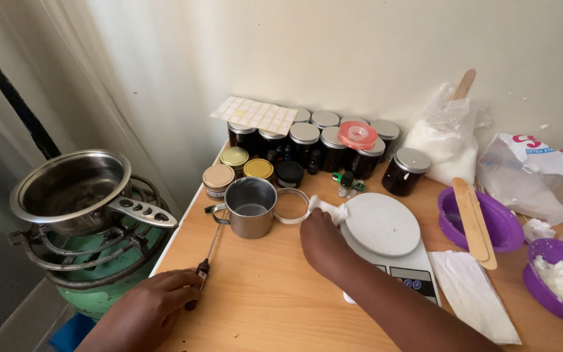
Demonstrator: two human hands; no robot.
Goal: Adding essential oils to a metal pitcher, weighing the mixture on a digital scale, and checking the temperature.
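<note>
Left hand [158, 300] gripping thin metal tool [206, 257], right hand [324, 241] pinching crumpled white tissue [330, 210] beside steel mug [250, 207]

Counted two purple bowls [480, 221] [558, 277], one metal mug [251, 207], one saucepan [73, 189] and one white kitchen scale [386, 238]. Small tins [219, 176] with gold or tan lids came to three. Wooden sticks [476, 221] numbered two.

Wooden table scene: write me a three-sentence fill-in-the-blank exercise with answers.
1. The right hand presses a white tissue against the round ____ scale.
2. The left hand rests on a thin tool beside the ____ mug.
3. A wooden stick lies across a ____ bowl.

Answers: white; metal; purple
</note>
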